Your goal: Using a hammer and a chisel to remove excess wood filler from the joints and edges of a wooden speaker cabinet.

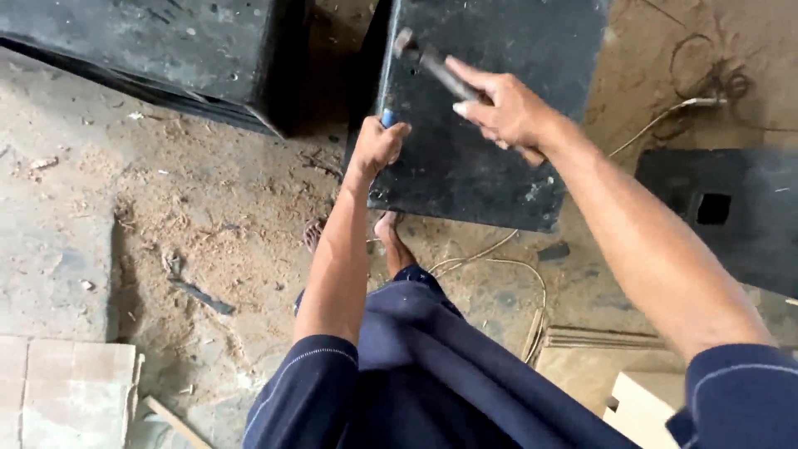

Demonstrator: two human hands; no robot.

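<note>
Both arms stretched forward, sleeves dark blue; left hand fisted, knuckles up; right hand curled in grip, raised higher

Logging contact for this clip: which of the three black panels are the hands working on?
The middle black panel; both hands rest on it, unlike the top-left panel and the right panel.

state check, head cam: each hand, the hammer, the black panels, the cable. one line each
left hand: fist closed on a small blue-tipped tool, held against the panel
right hand: closed on the hammer handle
hammer: raised, head over the panel's upper part
middle black panel: scuffed, lower end above the feet
left black panel: lying apart, untouched
right black panel: lying flat, square hole showing
cable: slack, looped on the sawdust floor
</note>
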